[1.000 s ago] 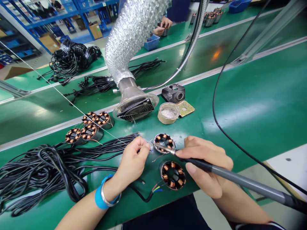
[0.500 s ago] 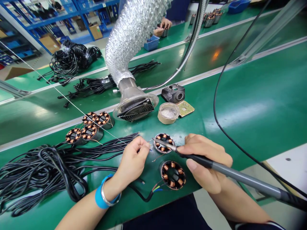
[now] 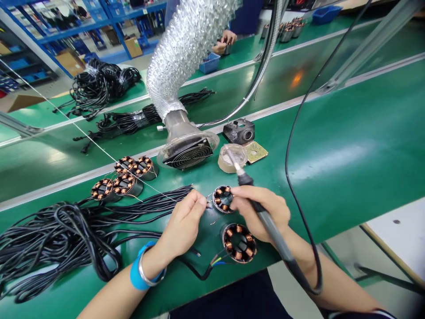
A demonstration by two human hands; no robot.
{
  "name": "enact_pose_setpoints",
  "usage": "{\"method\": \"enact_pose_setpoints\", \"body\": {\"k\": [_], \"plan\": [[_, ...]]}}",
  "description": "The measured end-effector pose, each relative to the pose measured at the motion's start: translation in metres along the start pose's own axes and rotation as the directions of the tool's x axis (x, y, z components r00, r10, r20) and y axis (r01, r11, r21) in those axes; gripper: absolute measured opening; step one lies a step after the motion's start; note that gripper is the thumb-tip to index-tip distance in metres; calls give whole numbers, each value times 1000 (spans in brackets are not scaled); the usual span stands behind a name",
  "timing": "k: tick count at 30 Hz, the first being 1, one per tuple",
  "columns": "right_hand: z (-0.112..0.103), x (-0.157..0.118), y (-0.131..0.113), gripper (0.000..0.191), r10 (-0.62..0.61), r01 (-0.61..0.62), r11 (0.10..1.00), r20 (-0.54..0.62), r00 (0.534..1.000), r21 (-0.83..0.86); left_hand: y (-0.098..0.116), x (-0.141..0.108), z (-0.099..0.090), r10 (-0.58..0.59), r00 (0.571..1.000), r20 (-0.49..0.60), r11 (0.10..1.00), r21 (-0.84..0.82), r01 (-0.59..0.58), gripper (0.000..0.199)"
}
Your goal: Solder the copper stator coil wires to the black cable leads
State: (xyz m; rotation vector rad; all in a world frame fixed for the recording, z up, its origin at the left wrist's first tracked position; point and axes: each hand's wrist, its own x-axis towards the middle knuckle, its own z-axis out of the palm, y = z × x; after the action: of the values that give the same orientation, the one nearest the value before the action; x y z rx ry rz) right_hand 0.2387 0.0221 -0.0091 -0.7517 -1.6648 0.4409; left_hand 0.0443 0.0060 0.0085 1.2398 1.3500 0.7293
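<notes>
My left hand [image 3: 186, 217] is closed in a pinch beside the upper motor stator [image 3: 223, 199]. A thin silvery solder wire [image 3: 96, 142] runs down from the upper left into these fingers, and small coloured wire ends show just past the fingertips. My right hand [image 3: 265, 212] grips a soldering iron [image 3: 267, 219], slightly blurred. The iron's tip reaches into a round pot [image 3: 229, 165] with pale contents. Closer to me lies a second stator [image 3: 239, 243] with copper coils; red, yellow-green and blue leads of a black cable [image 3: 202, 275] meet its left side.
Several stators [image 3: 124, 182] stand at the left, above a heap of black cables [image 3: 59, 241]. A fume duct [image 3: 175, 57] with a fan grille [image 3: 189, 154] hangs over the bench. Behind the pot is a black block [image 3: 239, 130]. Another person's hands [image 3: 225, 42] work across the bench.
My right hand has swung the soldering iron's tip up from the upper stator to the round pot. My left hand has stayed nearly still.
</notes>
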Motion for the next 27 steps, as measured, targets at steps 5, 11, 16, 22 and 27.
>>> {"method": "enact_pose_setpoints", "body": {"k": [5,11,16,22,27], "plan": [[18,9,-1,21,-63,70,997,181,982,-33,2,-4,-2,99,992,73,988,115,-107,43],[20,6,1,32,-197,210,976,166,966,-62,14,-9,-5,153,977,151,929,314,-195,36],[15,2,1,30,-141,152,986,148,979,-68,23,-9,-9,181,974,136,847,481,-225,26],[16,3,-4,31,-120,135,989,190,974,-65,16,-6,-9,141,978,152,920,344,-186,30],[21,-1,-3,37,-156,172,980,149,976,-98,9,3,-6,2,963,269,1000,-27,5,36]]}}
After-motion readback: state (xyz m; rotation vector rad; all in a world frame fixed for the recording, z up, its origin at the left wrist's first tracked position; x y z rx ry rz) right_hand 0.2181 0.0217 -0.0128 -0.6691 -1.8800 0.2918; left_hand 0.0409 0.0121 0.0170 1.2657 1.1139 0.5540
